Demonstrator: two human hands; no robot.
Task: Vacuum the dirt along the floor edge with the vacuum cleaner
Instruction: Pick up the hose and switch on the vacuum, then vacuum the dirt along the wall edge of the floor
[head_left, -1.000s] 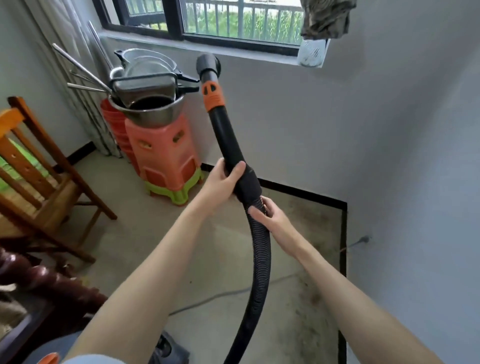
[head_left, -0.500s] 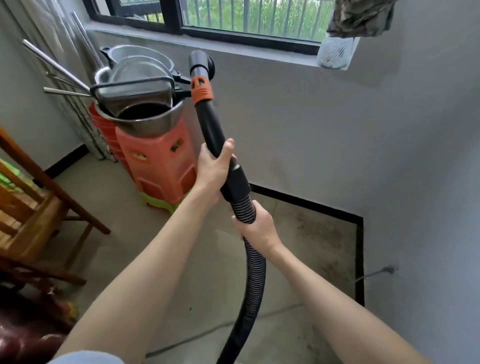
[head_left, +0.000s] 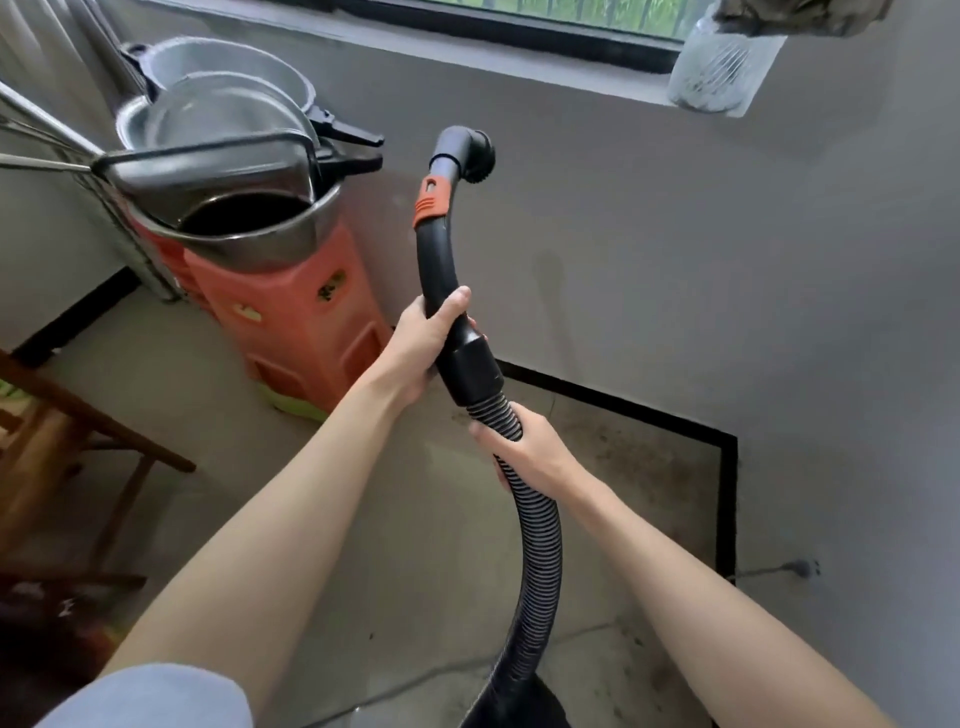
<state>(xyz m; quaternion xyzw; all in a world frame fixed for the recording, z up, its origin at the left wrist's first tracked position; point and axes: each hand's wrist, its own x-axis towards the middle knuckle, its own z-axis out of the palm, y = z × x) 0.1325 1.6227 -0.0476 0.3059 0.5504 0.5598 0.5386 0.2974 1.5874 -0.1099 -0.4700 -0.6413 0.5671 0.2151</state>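
Observation:
I hold a black vacuum hose up in the air. My left hand (head_left: 428, 332) grips its curved rigid handle tube (head_left: 434, 260), which has an orange clip and ends in a small black nozzle (head_left: 462, 150) pointing at the wall. My right hand (head_left: 524, 447) grips the ribbed hose (head_left: 540, 551) just below the black cuff. The hose drops to the bottom edge of the view. Dark specks of dirt (head_left: 649, 467) lie on the floor in the corner, along the black skirting (head_left: 727, 499).
A stack of orange plastic stools (head_left: 296, 322) carrying metal pots and pans (head_left: 228, 171) stands left of the hose against the wall. A wooden chair (head_left: 57, 447) is at the far left. A cable and plug (head_left: 795, 569) sit on the right wall. A window sill runs above.
The handle tube has swung right and turned, so the nozzle now faces the wall. Both hands keep their hold. My view has dropped lower and moved nearer the corner.

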